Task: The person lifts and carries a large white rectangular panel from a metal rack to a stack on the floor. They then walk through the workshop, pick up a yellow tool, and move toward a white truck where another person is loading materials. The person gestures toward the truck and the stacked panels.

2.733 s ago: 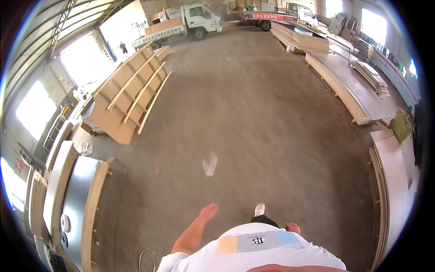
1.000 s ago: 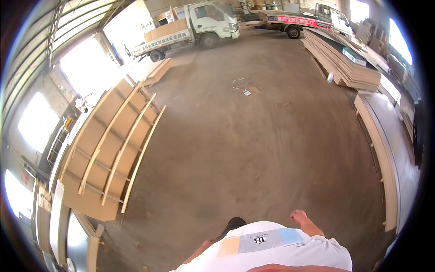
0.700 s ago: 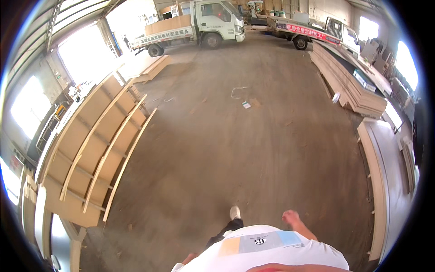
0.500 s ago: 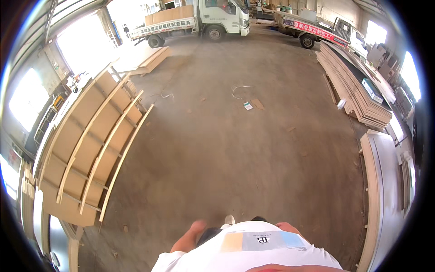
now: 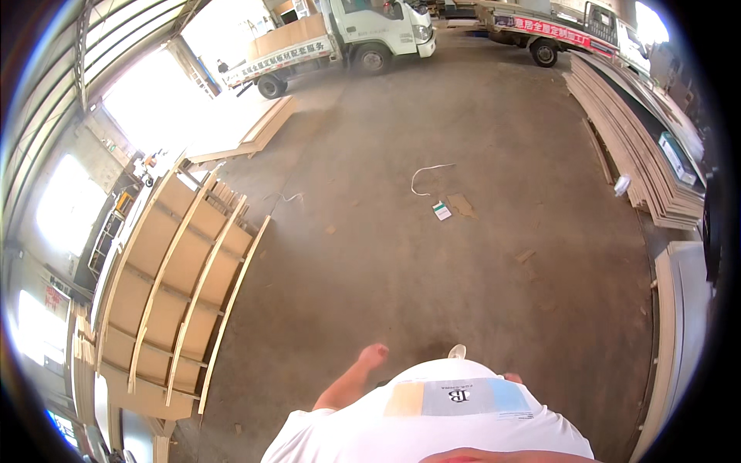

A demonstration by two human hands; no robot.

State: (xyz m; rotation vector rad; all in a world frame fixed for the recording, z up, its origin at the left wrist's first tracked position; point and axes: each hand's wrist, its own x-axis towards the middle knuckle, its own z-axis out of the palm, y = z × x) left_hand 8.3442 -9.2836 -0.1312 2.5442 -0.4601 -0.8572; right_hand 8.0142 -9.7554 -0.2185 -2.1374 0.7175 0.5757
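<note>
White T-shirt, worn on torso, filling lower edge. Right hand just beside, mostly hidden by cloth; can't tell finger state. Left hand out ahead of torso, above brown floor; fingers apparently curled, nothing visible in grasp, too blurred to tell clenched from relaxed. Probably held forward for walking balance, given white shoe poking out past hem.

To left, tan panel crossed by wooden strips, probably for stiffening or spacing. To right, pale boards lengthwise along floor's side, likely to keep middle passable.

Farther out, small card beside cardboard scrap, white cord curved near both; looks dropped, not placed. At right, board stack, layered probably for stable storage, box on top. At left, low pile of sheets, glare-washed.

Farthest back, white truck with brown sheet in bed, plus flatbed truck with red banner; maybe parked there for easy loading.
</note>
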